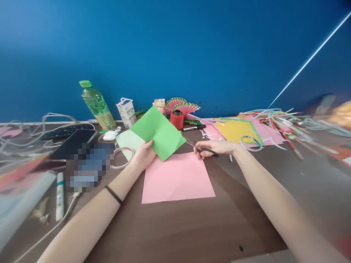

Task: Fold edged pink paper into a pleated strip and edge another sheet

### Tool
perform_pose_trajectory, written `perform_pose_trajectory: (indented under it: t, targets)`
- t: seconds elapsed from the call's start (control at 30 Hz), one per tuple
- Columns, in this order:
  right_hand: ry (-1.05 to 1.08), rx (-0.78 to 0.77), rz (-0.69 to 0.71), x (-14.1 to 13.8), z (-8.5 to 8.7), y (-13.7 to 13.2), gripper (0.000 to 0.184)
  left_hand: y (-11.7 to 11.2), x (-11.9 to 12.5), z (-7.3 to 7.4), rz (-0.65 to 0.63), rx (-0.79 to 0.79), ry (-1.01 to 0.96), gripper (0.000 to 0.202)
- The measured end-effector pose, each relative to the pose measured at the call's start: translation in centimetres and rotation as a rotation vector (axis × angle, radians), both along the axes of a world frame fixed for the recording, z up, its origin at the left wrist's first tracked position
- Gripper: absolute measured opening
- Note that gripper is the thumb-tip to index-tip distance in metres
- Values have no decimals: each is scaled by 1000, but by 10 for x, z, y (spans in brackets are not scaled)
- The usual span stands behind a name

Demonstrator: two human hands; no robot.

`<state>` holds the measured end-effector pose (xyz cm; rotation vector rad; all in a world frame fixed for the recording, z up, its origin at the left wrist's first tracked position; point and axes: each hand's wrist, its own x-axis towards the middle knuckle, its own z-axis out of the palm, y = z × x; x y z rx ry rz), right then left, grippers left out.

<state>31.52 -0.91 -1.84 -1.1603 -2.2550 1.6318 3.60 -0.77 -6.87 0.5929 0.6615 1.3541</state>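
My left hand (pixel 144 155) grips a sheet of green paper (pixel 158 132) near its lower left edge, holding it tilted above the table. In my right hand (pixel 206 148) is a pair of scissors (pixel 210 151) with dark handles; the thin blades point left, close to the green paper's right corner. Whether the blades touch the paper I cannot tell. Below both hands a pink sheet (pixel 178 179) lies flat on the table, its top edge partly covered by the green paper. A pale green sheet (pixel 124 140) shows behind my left hand.
At the back stand a green bottle (pixel 98 106), a small carton (pixel 127 112), a red tape roll (pixel 177 119) and folded paper fans (pixel 182 106). Coloured sheets (pixel 233 130) and loose strips lie right. On the left are a phone (pixel 91 166), cables and a marker (pixel 59 197).
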Motion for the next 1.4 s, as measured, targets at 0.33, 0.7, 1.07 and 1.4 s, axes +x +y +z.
perform_pose_trajectory:
  t: [0.33,0.7,1.07,1.4]
  targets:
    - [-41,270,29,-21,-3,-5,27,-1,-2,0,-40,25,11,44]
    - [-37,334,-62,-26,-11,-5,32,0,-1,-1,-32,25,9,46]
    - [-60,317,-64,-27,-6,-8,31,-1,-1,0,-48,30,-10,48]
    - [-94,338,-68,-25,-8,-6,32,-1,0,1,-52,41,-10,48]
